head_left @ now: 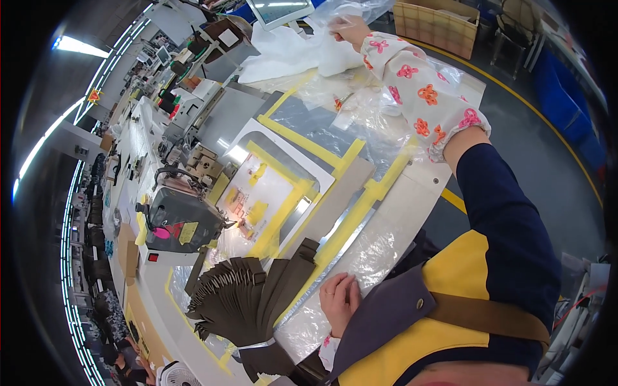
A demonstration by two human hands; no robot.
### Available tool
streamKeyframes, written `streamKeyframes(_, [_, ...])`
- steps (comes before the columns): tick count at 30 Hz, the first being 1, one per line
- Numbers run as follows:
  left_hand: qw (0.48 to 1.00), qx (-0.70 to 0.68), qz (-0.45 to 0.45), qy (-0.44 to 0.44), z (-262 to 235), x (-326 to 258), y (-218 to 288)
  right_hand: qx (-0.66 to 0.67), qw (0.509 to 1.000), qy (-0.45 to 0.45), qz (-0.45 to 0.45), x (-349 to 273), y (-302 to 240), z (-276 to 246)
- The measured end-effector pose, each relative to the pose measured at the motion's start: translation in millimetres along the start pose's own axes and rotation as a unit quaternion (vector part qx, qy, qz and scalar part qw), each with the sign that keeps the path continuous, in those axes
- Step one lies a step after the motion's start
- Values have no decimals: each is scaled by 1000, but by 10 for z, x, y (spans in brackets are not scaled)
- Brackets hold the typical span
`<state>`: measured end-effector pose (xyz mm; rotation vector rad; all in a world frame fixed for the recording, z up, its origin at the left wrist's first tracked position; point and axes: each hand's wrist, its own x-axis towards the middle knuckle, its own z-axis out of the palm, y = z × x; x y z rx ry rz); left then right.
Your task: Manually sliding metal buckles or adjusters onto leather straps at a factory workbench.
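My right hand (349,30), in a white sleeve cover with pink and orange prints (418,87), reaches to the far end of the table and is closed on a thin clear plastic bag (370,9). White sheet material (290,51) lies beside it. My left hand (339,301) rests on the film-covered near edge of the table, its fingers loosely bent and slightly apart, with nothing seen in them. Next to it lies a fanned bundle of dark brown fabric pieces (241,299), tied with a white band (256,345).
A sewing machine (183,222) stands left of the bundle, beside a white template plate (267,186) edged with yellow tape. Grey strips and tape line the tabletop (402,212). Beyond are a screen (280,11), a tan crate (434,29) and blue bins (566,96). More machines stand along the left.
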<state>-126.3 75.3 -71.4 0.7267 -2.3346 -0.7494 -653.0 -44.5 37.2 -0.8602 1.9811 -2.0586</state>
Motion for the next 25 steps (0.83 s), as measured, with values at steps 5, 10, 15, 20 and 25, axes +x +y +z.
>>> streamKeyframes(5, [1000, 6, -1, 3, 1, -13, -27, 166, 974, -14, -153, 83, -446, 208])
streamKeyframes(10, [1000, -13, 17, 1, -18, 19, -6, 32, 939, -180, -293, -1549, -1070, 353])
streamKeyframes(15, [990, -118, -24, 68, -530, 411, 236, -18, 841, -458, -286, -2506, -840, 600])
streamKeyframes(20, [967, 37, 192, 162, -925, 1296, 642, -50, 815, -442, -372, -2935, -454, 502])
streamKeyframes(25, [998, -52, -13, -21, -621, 1831, 413, 8, 894, -361, -265, -3115, -292, 288])
